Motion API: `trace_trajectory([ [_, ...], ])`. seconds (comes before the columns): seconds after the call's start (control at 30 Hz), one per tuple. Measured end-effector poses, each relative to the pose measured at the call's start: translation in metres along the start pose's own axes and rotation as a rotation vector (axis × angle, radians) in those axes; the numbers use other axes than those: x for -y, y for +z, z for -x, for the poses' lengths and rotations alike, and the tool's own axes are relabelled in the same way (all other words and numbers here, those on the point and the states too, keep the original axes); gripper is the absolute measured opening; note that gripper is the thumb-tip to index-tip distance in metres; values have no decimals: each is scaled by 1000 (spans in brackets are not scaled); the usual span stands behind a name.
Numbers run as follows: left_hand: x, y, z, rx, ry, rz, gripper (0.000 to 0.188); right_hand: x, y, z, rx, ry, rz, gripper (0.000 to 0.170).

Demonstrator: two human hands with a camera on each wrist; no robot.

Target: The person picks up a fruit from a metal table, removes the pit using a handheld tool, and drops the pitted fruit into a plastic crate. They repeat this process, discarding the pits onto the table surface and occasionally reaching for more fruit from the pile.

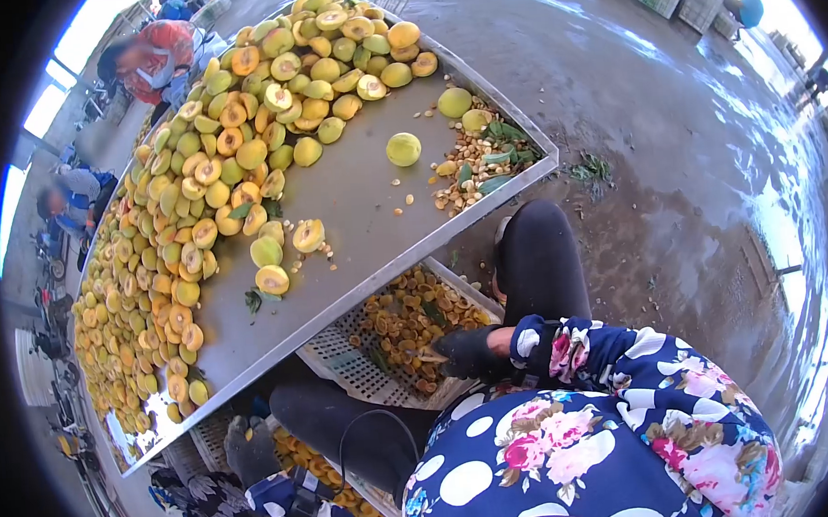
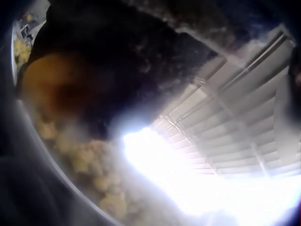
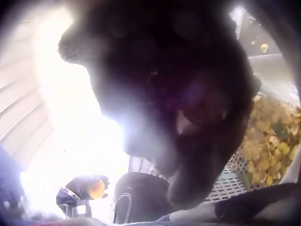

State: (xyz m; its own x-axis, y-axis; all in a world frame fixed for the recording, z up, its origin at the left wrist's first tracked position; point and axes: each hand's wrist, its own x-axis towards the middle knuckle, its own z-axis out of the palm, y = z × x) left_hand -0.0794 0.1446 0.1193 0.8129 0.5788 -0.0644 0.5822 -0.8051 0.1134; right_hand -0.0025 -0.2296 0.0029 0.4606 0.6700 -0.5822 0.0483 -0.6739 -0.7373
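Note:
My left hand, in a dark glove, is low beside my knee under the table edge. It grips a cut orange-yellow apricot, seen blurred in the left wrist view and small in the right wrist view. Over a white perforated crate at my lap is my right hand, also in a dark glove. Its fingers curl around a thin pale object, whose kind I cannot tell. Halved apricots fill the crate below it.
A metal-topped table with a raised rim carries a large heap of apricots, many halved. Pits and leaves gather at its right corner. Another crate of halves stands by my left leg. People sit across the table.

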Motion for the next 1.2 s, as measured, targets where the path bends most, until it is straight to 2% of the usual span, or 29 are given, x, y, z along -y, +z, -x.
trace_trajectory([
  [0.03,-3,0,-6,-6,16,-8,32,3,-1,2,-40,-18,62,33],
  [0.07,-15,-5,-10,8,113,260,31,10,-6,6,-55,-23,47,33],
  [0.1,-27,-10,-11,29,209,528,30,18,-11,8,32,18,-22,32],
  [0.13,-78,-27,-3,86,188,767,28,21,-14,9,123,57,-90,32],
  [0.17,-110,-23,-16,70,403,834,29,15,-5,1,9,-96,78,31],
  [0.23,-194,-31,-33,346,386,894,34,4,6,-6,15,-133,59,32],
  [0.27,-237,-32,-37,323,630,889,34,1,6,-7,31,-163,52,33],
  [0.3,-275,-29,-44,353,728,896,35,4,3,-1,30,-168,62,34],
  [0.33,-317,-22,-61,202,963,537,37,9,-4,8,13,-167,58,34],
  [0.4,-395,11,-88,-55,1309,362,37,16,-15,25,-19,-168,40,35],
  [0.47,-496,60,-111,-4,1431,414,36,-1,-3,10,-59,-217,34,37],
  [0.5,-522,74,-116,-7,1446,319,39,-9,4,1,-9,-153,-166,39],
  [0.53,-541,87,-120,-9,1457,223,42,-3,-5,12,-26,-211,-33,39],
  [0.6,-565,120,-133,-49,1536,108,54,0,-17,19,10,-255,-48,39],
  [0.63,-573,134,-143,150,1426,106,63,1,-20,20,11,-255,-53,39],
  [0.67,-576,133,-144,155,1425,102,63,2,-22,20,39,-238,-92,39],
  [0.73,-575,128,-147,318,1334,151,64,1,-22,18,74,-232,-139,40],
  [0.8,-563,110,-137,307,1266,100,57,-2,-19,17,50,-325,-57,39],
  [0.87,-546,105,-147,874,891,834,46,0,-21,20,58,-307,-72,40],
  [0.9,-535,82,-141,1168,563,1053,43,2,-23,23,65,-284,-85,40],
  [0.93,-527,115,-169,1227,847,1102,48,3,-25,27,72,-294,-81,40],
  [1.0,-488,54,-132,1672,443,1471,58,5,-28,33,54,-231,-138,42],
  [1.07,-454,39,-116,1759,399,1610,67,4,-26,30,61,-238,-120,44],
  [1.1,-437,36,-109,1847,445,1688,69,6,-27,29,47,-230,-84,35],
  [1.13,-419,28,-100,1740,387,1677,70,7,-27,30,33,-220,-46,30],
  [1.2,-385,23,-86,1766,257,1828,69,13,-30,39,4,-217,-32,27],
])
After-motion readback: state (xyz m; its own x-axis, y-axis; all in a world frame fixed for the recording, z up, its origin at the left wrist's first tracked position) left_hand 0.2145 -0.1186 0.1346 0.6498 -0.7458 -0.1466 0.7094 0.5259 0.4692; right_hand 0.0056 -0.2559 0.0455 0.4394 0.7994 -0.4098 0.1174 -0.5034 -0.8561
